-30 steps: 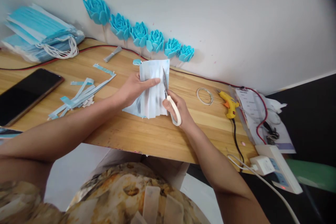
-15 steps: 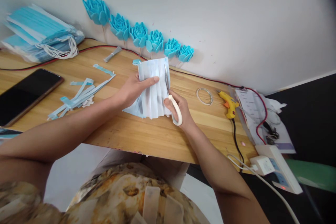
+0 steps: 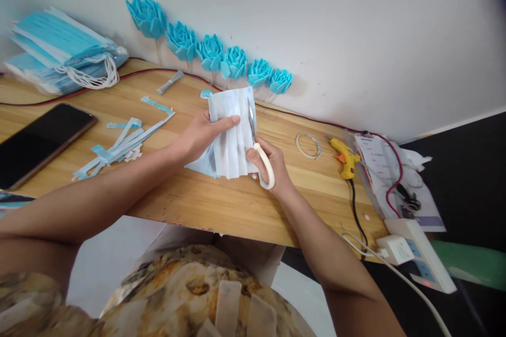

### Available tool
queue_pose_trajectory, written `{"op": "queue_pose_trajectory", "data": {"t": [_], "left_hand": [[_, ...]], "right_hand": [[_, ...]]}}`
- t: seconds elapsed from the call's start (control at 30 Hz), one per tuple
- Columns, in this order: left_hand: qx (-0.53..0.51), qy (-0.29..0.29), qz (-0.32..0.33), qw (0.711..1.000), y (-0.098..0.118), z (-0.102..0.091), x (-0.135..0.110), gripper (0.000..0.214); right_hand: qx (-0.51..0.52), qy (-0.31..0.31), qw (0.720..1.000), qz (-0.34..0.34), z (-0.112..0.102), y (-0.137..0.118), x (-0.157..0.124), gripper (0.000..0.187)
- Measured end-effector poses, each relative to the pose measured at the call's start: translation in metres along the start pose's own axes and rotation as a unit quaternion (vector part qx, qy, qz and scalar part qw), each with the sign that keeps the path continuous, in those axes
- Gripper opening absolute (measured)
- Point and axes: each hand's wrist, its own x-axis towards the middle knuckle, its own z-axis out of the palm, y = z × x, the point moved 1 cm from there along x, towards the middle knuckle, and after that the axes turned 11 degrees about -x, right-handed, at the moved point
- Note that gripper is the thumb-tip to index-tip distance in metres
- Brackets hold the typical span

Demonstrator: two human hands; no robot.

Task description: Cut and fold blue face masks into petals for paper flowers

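Note:
My left hand (image 3: 203,134) pinches a pleated white and blue face mask (image 3: 231,137) and holds it above the wooden table (image 3: 221,205). My right hand (image 3: 272,166) grips white-handled scissors (image 3: 261,155), whose blades run up along the mask's right side. Several blue cut strips (image 3: 122,139) lie on the table left of my left hand.
A stack of blue masks (image 3: 63,52) sits at the far left. A row of blue fabric roses (image 3: 209,52) leans on the wall. A black phone (image 3: 39,139), a tape ring (image 3: 308,145), a yellow glue gun (image 3: 344,157) and a white power strip (image 3: 421,255) are also here.
The mask has shifted a little in my left hand and the scissors have moved slightly up along its right side. Otherwise the scene is the same.

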Motion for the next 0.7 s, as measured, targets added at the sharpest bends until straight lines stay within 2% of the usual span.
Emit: {"op": "queue_pose_trajectory", "data": {"t": [0.17,0.53,0.7], "left_hand": [[0.004,0.006,0.001,1.000,-0.0025,-0.0024,0.0018,0.050],[-0.011,-0.004,0.005,1.000,-0.0002,-0.0024,0.0028,0.045],[-0.012,0.025,0.038,0.999,-0.0008,-0.0067,0.0080,0.043]], "right_hand": [[0.026,-0.001,1.000,-0.016,0.0002,0.0002,-0.0002,0.045],[0.004,-0.005,1.000,-0.017,-0.0004,0.0078,0.0020,0.044],[-0.009,-0.024,1.000,0.009,0.0011,0.0059,0.0025,0.054]]}}
